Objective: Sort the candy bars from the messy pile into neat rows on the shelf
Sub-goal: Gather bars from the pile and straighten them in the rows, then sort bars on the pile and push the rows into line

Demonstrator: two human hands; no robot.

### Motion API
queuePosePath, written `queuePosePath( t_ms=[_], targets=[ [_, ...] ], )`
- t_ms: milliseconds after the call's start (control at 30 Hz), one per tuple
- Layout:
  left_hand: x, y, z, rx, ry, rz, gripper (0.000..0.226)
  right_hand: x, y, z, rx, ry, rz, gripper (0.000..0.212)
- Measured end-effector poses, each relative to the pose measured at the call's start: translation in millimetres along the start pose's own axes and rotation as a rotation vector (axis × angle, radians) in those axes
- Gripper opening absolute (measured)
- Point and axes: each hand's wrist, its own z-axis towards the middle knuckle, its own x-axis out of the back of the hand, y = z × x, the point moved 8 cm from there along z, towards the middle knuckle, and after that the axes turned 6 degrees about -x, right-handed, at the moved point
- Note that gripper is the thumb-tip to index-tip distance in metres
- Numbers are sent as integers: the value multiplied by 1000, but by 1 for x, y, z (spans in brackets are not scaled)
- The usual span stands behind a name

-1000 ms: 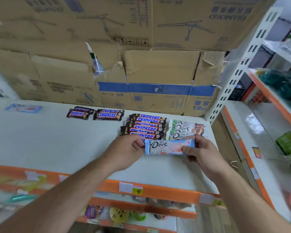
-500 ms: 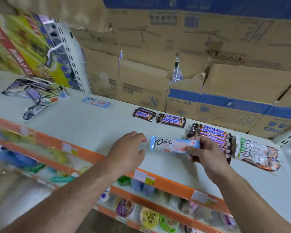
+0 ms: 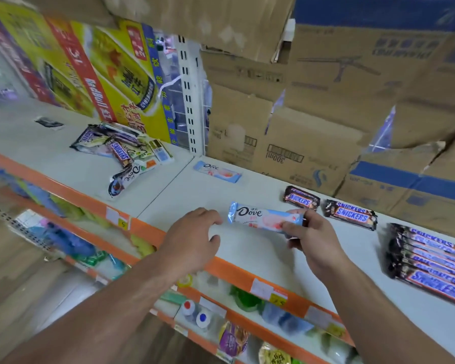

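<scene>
My right hand [image 3: 311, 241] pinches the right end of a light blue Dove bar [image 3: 258, 216], held just above the white shelf [image 3: 244, 248]. My left hand [image 3: 192, 237] hovers beside the bar's left end with relaxed fingers and holds nothing. A second light blue Dove bar [image 3: 217, 171] lies flat near the back. Two dark Snickers bars [image 3: 301, 199] [image 3: 350, 214] sit behind my right hand. A neat row of several Snickers bars [image 3: 428, 258] lies at the right. The messy pile [image 3: 124, 152] of mixed bars sits on the left shelf section.
Cardboard boxes [image 3: 313, 122] are stacked along the back of the shelf. A yellow and red carton [image 3: 95, 74] stands behind the pile. The orange shelf edge [image 3: 247, 277] carries price tags. Lower shelves hold packaged goods [image 3: 234, 337].
My left hand let go of the Dove bar, which my right hand alone now holds. The view swung left, bringing the messy pile into sight.
</scene>
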Motion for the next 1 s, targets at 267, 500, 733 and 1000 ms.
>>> queuePosePath(
  t_ms=[267,500,733,1000],
  targets=[
    [23,-59,35,105,19,3,27,-65,-13,77,-44,-47,-7,20],
    [37,-102,65,157,21,-7,28,-110,-18,123,-70,-12,-57,16],
    [56,-149,107,48,1,27,27,-147,-28,153,-33,135,-214,18],
    [72,-198,141,-123,-119,-25,27,-159,-42,140,31,575,-856,17]
  ],
)
